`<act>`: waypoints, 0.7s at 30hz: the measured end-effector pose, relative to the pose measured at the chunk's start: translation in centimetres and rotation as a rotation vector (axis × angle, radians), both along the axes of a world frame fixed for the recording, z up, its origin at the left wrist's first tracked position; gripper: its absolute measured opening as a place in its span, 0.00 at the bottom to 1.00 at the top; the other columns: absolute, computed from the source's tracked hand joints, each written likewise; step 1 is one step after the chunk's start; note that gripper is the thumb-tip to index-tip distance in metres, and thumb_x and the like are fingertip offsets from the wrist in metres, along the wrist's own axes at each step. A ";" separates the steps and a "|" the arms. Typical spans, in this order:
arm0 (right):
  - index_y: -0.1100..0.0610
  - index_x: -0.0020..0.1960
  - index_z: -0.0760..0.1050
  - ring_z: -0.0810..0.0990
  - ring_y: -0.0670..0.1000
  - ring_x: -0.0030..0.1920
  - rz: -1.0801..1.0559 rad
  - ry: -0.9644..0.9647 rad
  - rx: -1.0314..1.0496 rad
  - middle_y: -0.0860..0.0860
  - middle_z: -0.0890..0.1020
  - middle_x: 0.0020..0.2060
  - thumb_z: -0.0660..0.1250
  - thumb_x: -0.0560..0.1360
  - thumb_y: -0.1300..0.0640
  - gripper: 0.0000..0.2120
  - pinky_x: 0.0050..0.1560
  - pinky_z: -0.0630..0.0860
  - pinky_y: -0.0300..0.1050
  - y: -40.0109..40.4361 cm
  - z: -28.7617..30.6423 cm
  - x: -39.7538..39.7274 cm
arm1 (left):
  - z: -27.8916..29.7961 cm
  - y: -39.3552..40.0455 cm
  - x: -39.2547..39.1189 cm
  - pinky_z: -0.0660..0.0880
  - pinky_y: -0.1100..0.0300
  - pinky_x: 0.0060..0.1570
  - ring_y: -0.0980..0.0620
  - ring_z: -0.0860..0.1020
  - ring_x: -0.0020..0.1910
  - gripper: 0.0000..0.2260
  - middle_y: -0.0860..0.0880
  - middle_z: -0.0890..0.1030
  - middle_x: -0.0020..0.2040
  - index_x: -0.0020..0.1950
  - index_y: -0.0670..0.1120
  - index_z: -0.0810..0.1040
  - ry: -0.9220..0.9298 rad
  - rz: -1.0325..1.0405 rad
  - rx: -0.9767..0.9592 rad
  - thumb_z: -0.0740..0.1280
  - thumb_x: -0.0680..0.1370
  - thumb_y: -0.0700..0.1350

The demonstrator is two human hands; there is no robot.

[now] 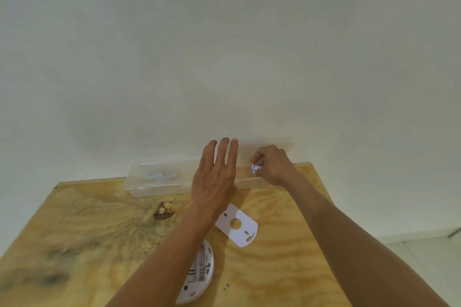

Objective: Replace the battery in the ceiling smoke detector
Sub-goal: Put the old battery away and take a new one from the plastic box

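A white round smoke detector (199, 274) lies open side up on the plywood table (87, 232), partly under my left forearm. Its white mounting plate (238, 225) lies just behind it. A clear plastic box (154, 180) stands along the table's far edge by the wall. My left hand (215, 177) is flat with fingers spread, over the front of the box. My right hand (273, 163) is over the box's right part, fingers closed on a small white object with red and blue print (255, 169), probably a battery.
A white wall (224, 57) rises directly behind the table. A dark knot (164, 210) marks the plywood left of my left wrist. Small pale items (161, 174) lie inside the box's left part. Tiled floor (424, 244) shows at the right.
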State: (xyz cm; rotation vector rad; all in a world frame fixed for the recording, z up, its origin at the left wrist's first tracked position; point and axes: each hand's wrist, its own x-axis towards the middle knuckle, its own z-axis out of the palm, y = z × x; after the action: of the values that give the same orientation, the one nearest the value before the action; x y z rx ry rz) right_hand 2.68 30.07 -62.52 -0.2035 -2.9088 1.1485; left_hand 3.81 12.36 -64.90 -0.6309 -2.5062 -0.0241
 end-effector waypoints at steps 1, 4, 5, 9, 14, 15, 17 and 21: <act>0.60 0.51 0.80 0.79 0.48 0.42 -0.013 0.020 -0.013 0.54 0.80 0.46 0.74 0.70 0.69 0.12 0.36 0.71 0.30 0.0 -0.1 0.1 | 0.0 0.0 0.0 0.74 0.44 0.67 0.37 0.65 0.68 0.55 0.39 0.73 0.69 0.76 0.39 0.66 -0.004 -0.001 0.000 0.86 0.53 0.48; 0.60 0.55 0.79 0.80 0.51 0.47 -0.060 0.132 0.040 0.55 0.80 0.48 0.70 0.71 0.71 0.14 0.46 0.76 0.37 -0.1 -0.8 0.8 | -0.1 0.0 0.0 0.73 0.44 0.68 0.37 0.65 0.68 0.54 0.40 0.72 0.70 0.76 0.39 0.65 -0.006 0.003 0.009 0.86 0.54 0.47; 0.60 0.56 0.79 0.80 0.53 0.49 -0.072 0.166 0.055 0.55 0.81 0.50 0.68 0.71 0.73 0.15 0.49 0.77 0.42 -0.2 -1.1 1.2 | -0.1 0.1 0.0 0.72 0.44 0.68 0.37 0.65 0.69 0.54 0.40 0.72 0.70 0.76 0.39 0.65 -0.008 0.005 0.012 0.85 0.55 0.47; 0.61 0.53 0.80 0.81 0.53 0.46 -0.080 0.370 0.061 0.55 0.83 0.49 0.65 0.73 0.74 0.14 0.47 0.78 0.44 0.3 -0.5 3.0 | -0.3 0.0 -0.1 0.72 0.43 0.69 0.36 0.65 0.69 0.54 0.39 0.71 0.70 0.76 0.39 0.64 -0.007 0.004 0.013 0.85 0.55 0.45; 0.55 0.65 0.76 0.75 0.54 0.56 -0.033 0.521 0.353 0.52 0.75 0.61 0.70 0.74 0.67 0.21 0.42 0.76 0.49 2.0 2.0 3.6 | -0.3 0.0 -0.1 0.72 0.42 0.68 0.36 0.64 0.68 0.54 0.39 0.71 0.70 0.76 0.39 0.65 0.004 0.014 0.007 0.85 0.55 0.46; 0.53 0.69 0.73 0.72 0.54 0.59 -0.011 0.480 0.442 0.52 0.74 0.64 0.70 0.75 0.64 0.23 0.42 0.75 0.48 2.5 2.4 3.5 | -0.2 0.0 -0.1 0.71 0.41 0.69 0.36 0.65 0.68 0.54 0.39 0.71 0.70 0.77 0.39 0.65 0.003 0.017 0.000 0.85 0.55 0.47; 0.50 0.71 0.71 0.70 0.54 0.62 0.022 0.407 0.547 0.50 0.75 0.65 0.68 0.79 0.57 0.22 0.43 0.74 0.47 3.2 2.9 3.1 | -0.3 0.0 0.0 0.70 0.40 0.69 0.36 0.67 0.68 0.54 0.40 0.71 0.70 0.76 0.40 0.65 -0.001 0.020 -0.015 0.86 0.56 0.50; 0.50 0.68 0.76 0.69 0.51 0.61 0.050 0.384 0.503 0.47 0.80 0.60 0.65 0.80 0.52 0.16 0.48 0.73 0.45 3.8 3.0 3.3 | -0.7 -0.2 0.2 0.67 0.40 0.70 0.38 0.70 0.64 0.48 0.42 0.72 0.67 0.73 0.43 0.68 0.027 0.048 -0.037 0.84 0.57 0.50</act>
State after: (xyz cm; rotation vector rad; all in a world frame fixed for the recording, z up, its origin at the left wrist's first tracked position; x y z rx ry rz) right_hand 5.94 33.88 -59.50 0.0883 -2.7418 0.3688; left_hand 4.00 12.20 -65.62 -0.5822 -2.5000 0.0475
